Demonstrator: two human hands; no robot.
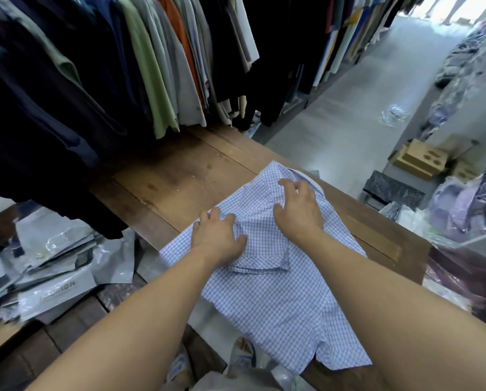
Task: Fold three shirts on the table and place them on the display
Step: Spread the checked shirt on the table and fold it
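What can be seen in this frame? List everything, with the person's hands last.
blue-and-white checked cotton shirt: one, partly folded, lying on the table
brown wooden plank table: one, under the shirt
hanging garments: many, in navy, green, grey, orange and black, above the table's far side
grey plastic mailer bags: several, heaped at left
brown cardboard box: at least one, at right by the aisle
clear plastic bag: one, on the grey aisle floor
bagged lilac clothes: several, piled at the right edge
left hand: one, fingers spread, pressing on the shirt's folded sleeve
right hand: one, fingers bent, on the shirt near its collar
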